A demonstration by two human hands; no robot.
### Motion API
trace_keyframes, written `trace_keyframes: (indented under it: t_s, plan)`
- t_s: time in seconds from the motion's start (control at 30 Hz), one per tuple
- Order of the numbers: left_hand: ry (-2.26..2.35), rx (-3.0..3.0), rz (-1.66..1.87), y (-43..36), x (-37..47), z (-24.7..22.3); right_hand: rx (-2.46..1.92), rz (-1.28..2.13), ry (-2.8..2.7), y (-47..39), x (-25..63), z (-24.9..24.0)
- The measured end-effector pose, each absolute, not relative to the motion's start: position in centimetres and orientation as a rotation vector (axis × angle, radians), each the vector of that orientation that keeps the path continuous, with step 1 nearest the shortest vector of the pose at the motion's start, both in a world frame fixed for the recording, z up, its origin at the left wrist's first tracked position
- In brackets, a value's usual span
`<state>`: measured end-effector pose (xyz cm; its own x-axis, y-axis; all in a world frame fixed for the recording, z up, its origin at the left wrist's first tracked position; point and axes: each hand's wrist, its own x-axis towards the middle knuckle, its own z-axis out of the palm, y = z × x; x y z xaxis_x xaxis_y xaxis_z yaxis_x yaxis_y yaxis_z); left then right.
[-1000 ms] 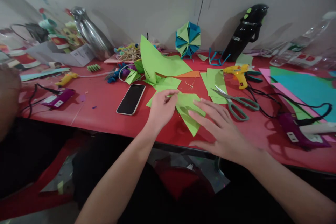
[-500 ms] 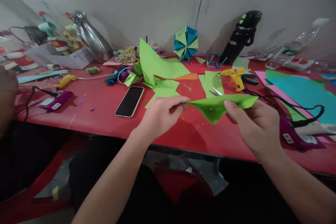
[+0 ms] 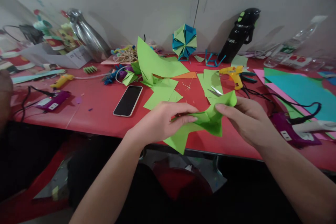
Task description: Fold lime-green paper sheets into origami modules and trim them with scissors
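A folded green paper [image 3: 210,120] is held up over the front edge of the red table, its pointed corners spread out. My left hand [image 3: 168,120] pinches its left part between thumb and fingers, and one corner hangs below that hand. On the right side, my right hand [image 3: 243,115] grips it, with the thumb on the near face and the other fingers mostly hidden behind. Scissors [image 3: 216,91] lie just beyond the paper, only their blades showing. More green paper [image 3: 164,92] lies behind my left hand.
A phone [image 3: 128,100] lies at left centre. Yellow glue guns [image 3: 235,75] [image 3: 62,81], purple power strips [image 3: 294,131] and cables surround the work. Behind stand a black bottle [image 3: 237,36], a steel flask [image 3: 88,35] and a blue-green paper ball [image 3: 184,41]. Another person's arm [image 3: 4,98] shows at far left.
The green paper has been turned and opened out, with a corner now hanging low. My left hand has moved slightly right and down, and my right hand a little left. The view has shifted slightly.
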<state>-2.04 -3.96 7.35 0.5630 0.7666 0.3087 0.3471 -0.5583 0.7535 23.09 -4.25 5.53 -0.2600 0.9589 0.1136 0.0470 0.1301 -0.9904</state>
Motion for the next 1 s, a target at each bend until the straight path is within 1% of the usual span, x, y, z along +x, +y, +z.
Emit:
trace_keyframes:
  t_s: [0.3, 0.57, 0.77, 0.87, 1.0]
  plan:
    - [0.876, 2.119, 0.839, -4.1, -0.7, 7.1, -1.003, 1.365, -1.515, -4.5, 22.6, 6.3]
    - [0.848, 2.118, 0.995, -4.3, -0.5, 6.3, -1.003, 1.358, -1.475, -4.8, 22.3, 6.7]
    - [0.793, 2.164, 1.037, -4.3, -0.3, 6.3, -1.054, 1.374, -1.477, -4.8, 22.2, 7.0]
    - [0.775, 2.171, 1.085, -4.1, -0.2, 6.1, -1.083, 1.411, -1.491, -4.9, 22.2, 7.0]
    - [0.642, 2.212, 1.167, -3.5, -0.1, 5.6, -1.106, 1.484, -1.470, -4.8, 22.1, 6.7]
